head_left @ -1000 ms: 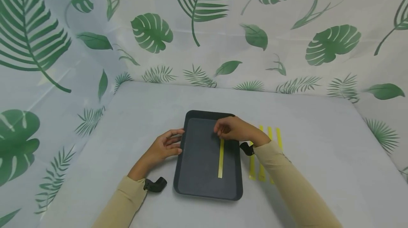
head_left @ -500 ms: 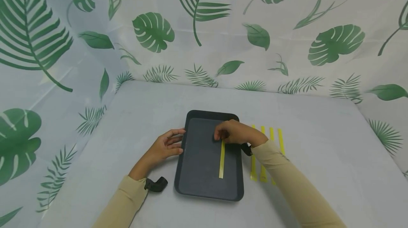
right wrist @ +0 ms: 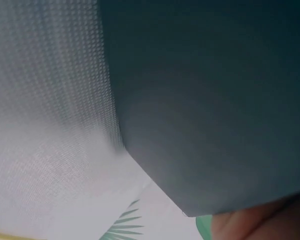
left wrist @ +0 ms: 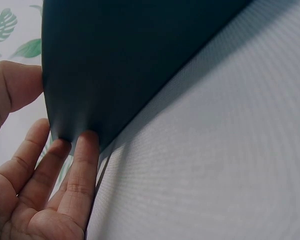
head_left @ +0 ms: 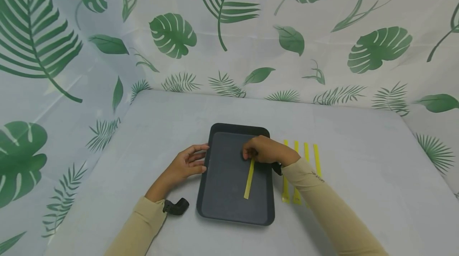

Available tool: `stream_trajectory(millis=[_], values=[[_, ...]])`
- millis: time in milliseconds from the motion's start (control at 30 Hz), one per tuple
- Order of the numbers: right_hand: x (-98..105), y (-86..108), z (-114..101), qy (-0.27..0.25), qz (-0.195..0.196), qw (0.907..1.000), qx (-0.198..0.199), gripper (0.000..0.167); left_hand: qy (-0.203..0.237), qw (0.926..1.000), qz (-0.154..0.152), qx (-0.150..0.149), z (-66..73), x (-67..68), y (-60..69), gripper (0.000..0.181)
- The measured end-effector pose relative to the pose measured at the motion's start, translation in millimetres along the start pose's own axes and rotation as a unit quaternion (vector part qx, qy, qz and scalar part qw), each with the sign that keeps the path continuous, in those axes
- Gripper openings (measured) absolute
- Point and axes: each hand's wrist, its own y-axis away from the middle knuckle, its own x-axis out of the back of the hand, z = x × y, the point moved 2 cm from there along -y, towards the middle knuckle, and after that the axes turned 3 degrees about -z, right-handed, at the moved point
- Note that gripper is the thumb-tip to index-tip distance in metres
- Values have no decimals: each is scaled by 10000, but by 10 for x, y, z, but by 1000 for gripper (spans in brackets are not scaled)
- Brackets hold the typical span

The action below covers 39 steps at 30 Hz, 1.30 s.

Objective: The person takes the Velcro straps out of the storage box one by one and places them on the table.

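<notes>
A dark grey rectangular tray [head_left: 229, 212] lies on the white table in the head view. Against its left side rests my left hand [head_left: 184, 165], fingers fairly straight and apart; in the left wrist view, fingertips [left wrist: 86, 142] touch the tray's outer wall [left wrist: 115, 60]. Over the tray's right half, my right hand [head_left: 267, 150] pinches the upper end of a flat yellow strap [head_left: 249, 182], which slants down and slightly left. That pinched end is hidden under the fingers. The right wrist view shows mostly the tray wall [right wrist: 200, 125], with only a bit of the right hand [right wrist: 265, 225].
Several more yellow straps [head_left: 285, 184] lie side by side right of the tray, partly under the right forearm [head_left: 322, 200]; some show wider near ends. A leaf-patterned cloth [head_left: 244, 41] stands behind the table [head_left: 172, 108] and at its left.
The strap's lower end has swung slightly left, so it slants more. My right hand has shifted slightly down and right. The left hand still rests against the tray.
</notes>
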Motion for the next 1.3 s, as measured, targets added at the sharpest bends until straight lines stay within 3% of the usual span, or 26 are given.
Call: stream_trajectory(millis=[433, 600, 800, 1000, 1300], values=[[9, 40, 4, -101, -35, 9999, -124, 36, -78, 10000, -6, -26, -9, -9, -10, 67], [25, 96, 13, -91, 225, 9997, 94, 37, -29, 10000, 3, 34, 5, -10, -2, 68], [61, 172, 32, -105, 471, 9978, 452, 22, -9, 10000, 21, 53, 11, -10, 10, 67], [90, 259, 27, -316, 541, 9975, 322, 17, 39, 10000, -8, 38, 3, -10, 13, 68], [138, 378, 10, -806, 980, 9917, 230, 9, 3, 10000, -2, 16, 6, -8, 10, 67]])
